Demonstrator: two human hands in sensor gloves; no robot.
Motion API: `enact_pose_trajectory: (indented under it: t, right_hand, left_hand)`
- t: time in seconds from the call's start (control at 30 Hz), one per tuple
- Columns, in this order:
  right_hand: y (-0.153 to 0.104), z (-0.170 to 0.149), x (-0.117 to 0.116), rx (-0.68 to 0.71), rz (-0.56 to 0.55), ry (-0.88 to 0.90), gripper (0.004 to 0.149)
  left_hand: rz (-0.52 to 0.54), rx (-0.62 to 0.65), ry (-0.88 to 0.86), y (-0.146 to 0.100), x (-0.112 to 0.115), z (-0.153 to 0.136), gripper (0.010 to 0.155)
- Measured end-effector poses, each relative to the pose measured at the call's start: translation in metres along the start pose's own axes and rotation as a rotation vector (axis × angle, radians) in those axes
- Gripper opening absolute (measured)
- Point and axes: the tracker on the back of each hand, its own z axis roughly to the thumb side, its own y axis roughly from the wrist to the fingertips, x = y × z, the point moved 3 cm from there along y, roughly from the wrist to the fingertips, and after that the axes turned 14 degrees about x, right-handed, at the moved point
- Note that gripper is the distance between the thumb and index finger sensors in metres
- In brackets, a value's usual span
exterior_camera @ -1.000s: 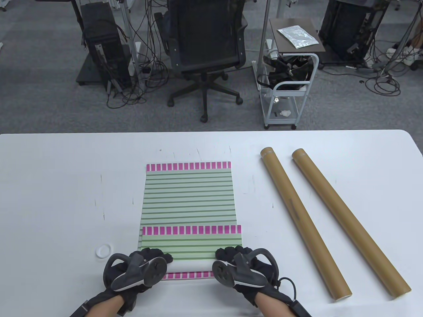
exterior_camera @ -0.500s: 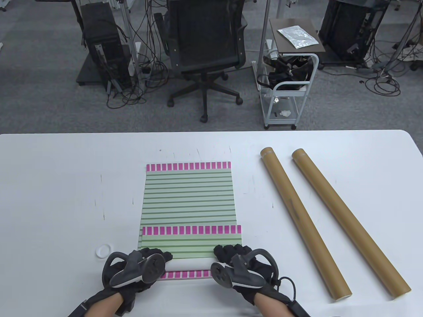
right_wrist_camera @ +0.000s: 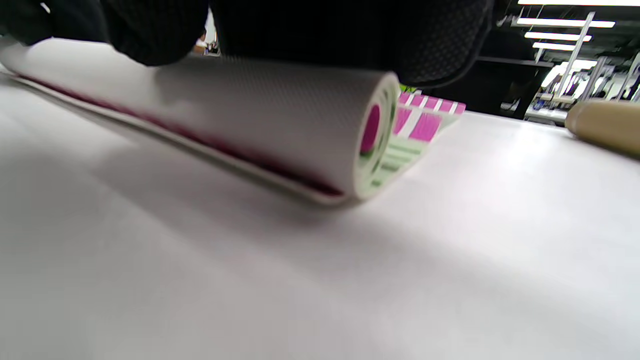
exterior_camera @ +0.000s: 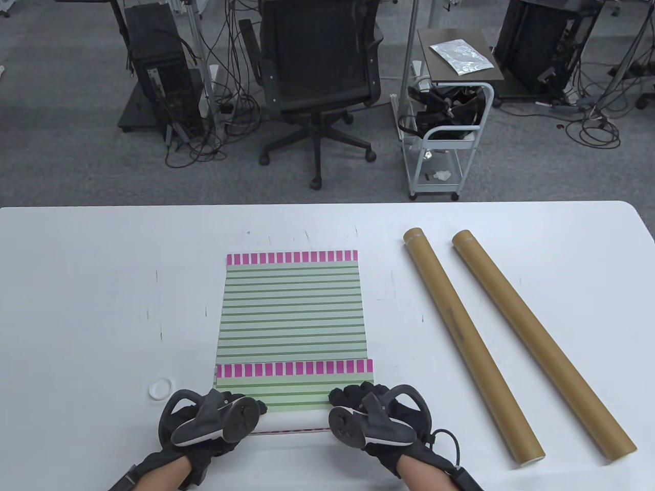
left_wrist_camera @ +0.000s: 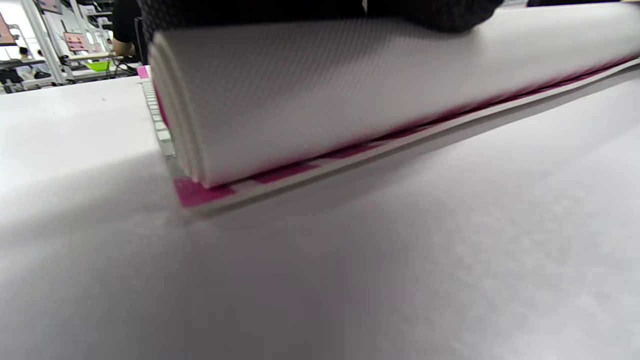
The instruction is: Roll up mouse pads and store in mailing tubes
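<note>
Since 0.5 s ago, our left hand [exterior_camera: 215, 417] and right hand [exterior_camera: 371, 417] press the mouse pad [exterior_camera: 292, 317] roll farther forward; its long axis runs left-right, unrolled pad ahead, tubes [exterior_camera: 471, 342] right.

Grey carpet [exterior_camera: 61, 153], blk office chair [exterior_camera: 320, 76], white cart [exterior_camera: 450, 148], cables [exterior_camera: 596, 128]

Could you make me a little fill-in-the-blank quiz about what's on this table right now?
1. Both gloved hands, the left hand and the right hand, press on the rolled near end of the striped ____.
2. To the right lie ____ brown mailing tubes.
3. The small ring beside the left hand is ____ in colour.
4. The chair behind the table is ____.

Missing words: mouse pad; two; white; black
</note>
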Motion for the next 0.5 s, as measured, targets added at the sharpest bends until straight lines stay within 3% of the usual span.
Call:
enact_pose_trajectory:
  t: [0.13,0.23,0.5]
  right_hand:
    - [0.004,0.002,-0.004,-0.006,0.022,-0.043,0.049]
    - [0.004,-0.001,-0.007,-0.034,0.012,-0.006,0.048]
    - [0.002,0.002,-0.006,-0.035,-0.001,-0.061,0.055]
  left_hand:
    - [0.009,-0.010,0.042,-0.001,0.001,0.003,0.050]
    - [0.119,-0.011,0.114,-0.006,-0.010,0.009,0.051]
    - [0.079,-0.010,0.097,-0.001,-0.003,0.010,0.050]
